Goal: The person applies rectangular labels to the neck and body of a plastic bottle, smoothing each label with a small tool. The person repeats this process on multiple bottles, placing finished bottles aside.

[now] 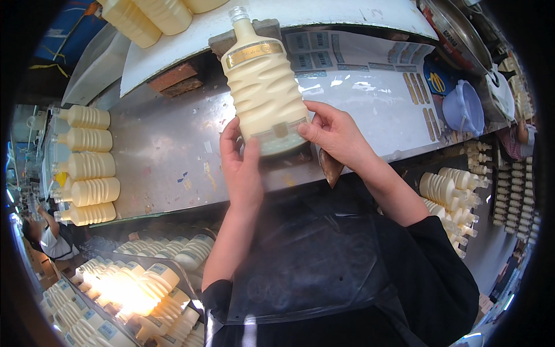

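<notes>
A cream glass-like bottle (263,87) with wavy ridges and a clear threaded neck lies tilted in front of me, its base towards me. My left hand (241,165) grips the lower left side, thumb on the front. My right hand (338,133) holds the lower right side, with its thumb pressed on the end of a patterned label band (281,129). A gold label (254,52) curves across the bottle's shoulder. Behind its neck sits a grey-brown block (267,28). Below my right hand, a brown pointed piece (330,169) sticks out; its kind is unclear.
Several cream bottles (87,166) lie in a column on the metal table (156,144) at left. Label strips (413,88) lie on a white sheet at right, beside a lavender bucket (463,107). Bricks (176,78) support a white shelf. More bottles (144,283) crowd both sides.
</notes>
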Motion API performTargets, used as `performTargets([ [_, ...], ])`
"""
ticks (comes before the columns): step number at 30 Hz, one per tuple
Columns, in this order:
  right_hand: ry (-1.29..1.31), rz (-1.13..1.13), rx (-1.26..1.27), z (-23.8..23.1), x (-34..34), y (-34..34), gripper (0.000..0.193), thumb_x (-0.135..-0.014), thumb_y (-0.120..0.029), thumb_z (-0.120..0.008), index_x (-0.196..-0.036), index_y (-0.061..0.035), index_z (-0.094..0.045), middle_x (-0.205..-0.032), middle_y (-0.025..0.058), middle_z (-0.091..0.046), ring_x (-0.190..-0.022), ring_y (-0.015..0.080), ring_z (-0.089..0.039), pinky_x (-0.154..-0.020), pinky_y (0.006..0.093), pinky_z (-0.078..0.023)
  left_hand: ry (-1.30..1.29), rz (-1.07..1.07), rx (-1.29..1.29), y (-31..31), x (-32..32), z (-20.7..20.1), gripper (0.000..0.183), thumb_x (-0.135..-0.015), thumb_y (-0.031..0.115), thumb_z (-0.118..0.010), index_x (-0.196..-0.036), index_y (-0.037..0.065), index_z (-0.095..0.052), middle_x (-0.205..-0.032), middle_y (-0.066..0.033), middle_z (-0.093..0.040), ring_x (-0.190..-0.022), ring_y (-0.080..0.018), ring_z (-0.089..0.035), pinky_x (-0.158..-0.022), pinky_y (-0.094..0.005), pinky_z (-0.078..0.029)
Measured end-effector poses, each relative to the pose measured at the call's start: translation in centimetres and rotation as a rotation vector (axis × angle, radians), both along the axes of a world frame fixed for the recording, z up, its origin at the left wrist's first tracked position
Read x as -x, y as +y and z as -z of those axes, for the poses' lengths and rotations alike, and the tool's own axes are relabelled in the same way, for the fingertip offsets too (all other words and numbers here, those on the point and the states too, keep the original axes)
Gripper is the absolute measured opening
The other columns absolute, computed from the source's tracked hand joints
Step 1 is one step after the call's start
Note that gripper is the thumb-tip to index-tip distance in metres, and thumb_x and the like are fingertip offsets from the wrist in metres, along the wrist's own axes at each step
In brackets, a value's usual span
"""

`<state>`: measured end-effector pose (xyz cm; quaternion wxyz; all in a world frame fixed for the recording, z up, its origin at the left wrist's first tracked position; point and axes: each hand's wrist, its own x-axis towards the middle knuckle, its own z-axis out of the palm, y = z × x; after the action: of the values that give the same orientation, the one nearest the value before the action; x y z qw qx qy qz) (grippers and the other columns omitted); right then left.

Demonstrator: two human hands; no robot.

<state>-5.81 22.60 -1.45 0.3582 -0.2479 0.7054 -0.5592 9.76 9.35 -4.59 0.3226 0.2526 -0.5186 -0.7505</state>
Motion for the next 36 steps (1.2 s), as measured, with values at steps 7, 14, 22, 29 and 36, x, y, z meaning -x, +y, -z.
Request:
performTargets([
  [7,-0.057,-0.029,0.018,-0.3,0.1,0.0,0.056,-0.099,-0.026,-0.073,-0.145,0.0010,-0.056,-0.082,-0.0053,-0.058,-0.076,0.0018,-0.052,-0.069,0.0185,-0.044,-0.002,0.008,-0.003,-0.1,0.0,-0.2,0.050,-0.103,0.014,-0.062,-0.149,0.004,-0.044,-0.143,-0.0098,-0.052,-0.131,-0.0189,-0.050,-0.116,-0.0355,-0.036],
  [14,0.030,-0.009,-0.028,-0.4,-0.2,0.1,0.053,-0.093,-0.025,-0.076,-0.138,-0.0018,-0.062,-0.079,-0.0006,-0.063,-0.072,0.0060,-0.057,-0.067,0.0249,-0.050,-0.046,0.022,0.012,-0.2,-0.2,0.0,0.059,-0.098,0.010,-0.065,-0.151,0.005,-0.040,-0.145,-0.0124,-0.048,-0.131,-0.0217,-0.049,-0.111,-0.0372,-0.042],
  [22,0.055,-0.028,-0.043,-0.6,-0.3,0.0,0.060,-0.095,-0.027,-0.077,-0.144,0.0005,-0.057,-0.081,-0.0060,-0.053,-0.072,0.0018,-0.047,-0.065,0.0193,-0.042,-0.037,0.024,-0.013,-0.3,-0.2,0.0,0.061,-0.097,0.010,-0.066,-0.151,0.005,-0.038,-0.144,-0.0132,-0.048,-0.130,-0.0229,-0.051,-0.110,-0.0375,-0.043],
  [29,0.053,-0.022,-0.058,-0.4,-0.3,0.0,0.061,-0.094,-0.027,-0.077,-0.144,0.0009,-0.057,-0.082,-0.0059,-0.052,-0.072,0.0023,-0.045,-0.066,0.0199,-0.042,-0.035,0.027,-0.015,-0.4,-0.3,0.2,0.060,-0.097,0.009,-0.066,-0.151,0.005,-0.040,-0.142,-0.0130,-0.050,-0.129,-0.0223,-0.052,-0.110,-0.0373,-0.044],
  [36,0.026,-0.031,-0.090,-0.7,-0.3,0.0,0.062,-0.094,-0.025,-0.077,-0.146,0.0010,-0.055,-0.085,-0.0037,-0.057,-0.075,0.0032,-0.050,-0.067,0.0197,-0.043,-0.069,0.042,-0.027,-0.3,-0.5,0.0,0.064,-0.096,0.007,-0.066,-0.153,0.006,-0.038,-0.146,-0.0136,-0.046,-0.132,-0.0241,-0.050,-0.110,-0.0385,-0.045],
])
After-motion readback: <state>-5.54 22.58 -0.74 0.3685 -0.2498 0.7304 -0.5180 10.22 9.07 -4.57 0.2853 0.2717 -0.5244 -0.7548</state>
